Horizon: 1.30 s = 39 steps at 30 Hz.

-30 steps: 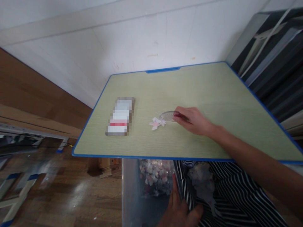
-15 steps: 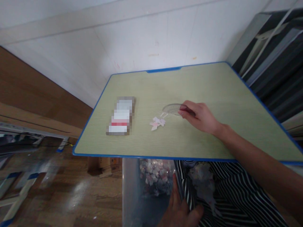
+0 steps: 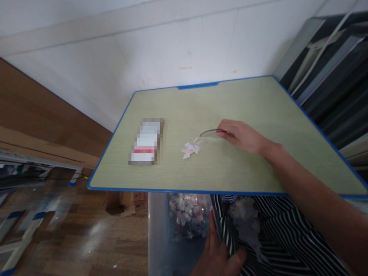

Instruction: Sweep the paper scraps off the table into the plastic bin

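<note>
My right hand (image 3: 241, 135) is over the middle right of the table, pinching a clear, curved plastic protractor (image 3: 209, 133). The protractor is tilted, nearly edge-on to me, its left end close to the tabletop. Just left of it, small white and pinkish paper scraps (image 3: 189, 149) lie in a loose pile, with thin slivers (image 3: 198, 140) beside them. Below the table's front edge my left hand (image 3: 217, 253) straddles the rim of a translucent plastic bin (image 3: 158, 230), index finger stretched along it. Many scraps (image 3: 188, 209) fill the bin's far part.
A pixelated flat rectangular object (image 3: 146, 142) lies on the left of the blue-edged green table (image 3: 244, 103). Striped cloth (image 3: 287, 230) with a greyish scrap heap on it covers my lap. A cardboard box (image 3: 129, 201) stands on the floor; dark folded items (image 3: 339, 69) lean at right.
My right hand has turned the protractor from its broad face to nearly edge-on, shifting its tip slightly right of the pile. My left hand stays on the bin's rim.
</note>
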Each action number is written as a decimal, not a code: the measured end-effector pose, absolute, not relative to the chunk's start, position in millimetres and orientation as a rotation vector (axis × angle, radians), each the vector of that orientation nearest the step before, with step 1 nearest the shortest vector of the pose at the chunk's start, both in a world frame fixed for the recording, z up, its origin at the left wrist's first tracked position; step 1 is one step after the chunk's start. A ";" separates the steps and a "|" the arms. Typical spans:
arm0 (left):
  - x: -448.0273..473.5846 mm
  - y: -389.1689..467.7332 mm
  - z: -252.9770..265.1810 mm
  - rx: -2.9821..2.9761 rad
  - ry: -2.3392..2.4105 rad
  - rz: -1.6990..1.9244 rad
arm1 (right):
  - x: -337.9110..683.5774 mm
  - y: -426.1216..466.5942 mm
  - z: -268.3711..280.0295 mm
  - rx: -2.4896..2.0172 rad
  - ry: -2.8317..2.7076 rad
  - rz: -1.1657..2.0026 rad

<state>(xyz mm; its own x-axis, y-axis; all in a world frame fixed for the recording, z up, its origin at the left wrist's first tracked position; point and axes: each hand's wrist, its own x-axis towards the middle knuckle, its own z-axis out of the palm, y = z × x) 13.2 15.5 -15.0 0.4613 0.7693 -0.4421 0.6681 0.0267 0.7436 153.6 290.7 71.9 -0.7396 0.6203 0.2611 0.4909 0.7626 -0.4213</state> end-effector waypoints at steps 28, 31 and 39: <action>13.5 21.6 0.0 1.669 1.184 0.126 | 155.4 286.9 78.7 -0.875 -2.588 0.332; 11.4 11.5 -15.6 1.797 1.189 0.129 | 157.1 286.2 80.6 -0.749 -2.660 0.420; 15.6 17.8 -7.1 1.668 1.234 0.111 | 161.5 281.7 84.9 -0.593 -2.623 0.573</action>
<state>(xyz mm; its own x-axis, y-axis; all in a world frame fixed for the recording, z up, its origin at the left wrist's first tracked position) 15.6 17.8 -7.1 0.4718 0.7549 -0.4556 0.6614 0.0387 0.7491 161.5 281.7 84.9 -0.8345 0.4757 0.2780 0.3163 0.8267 -0.4652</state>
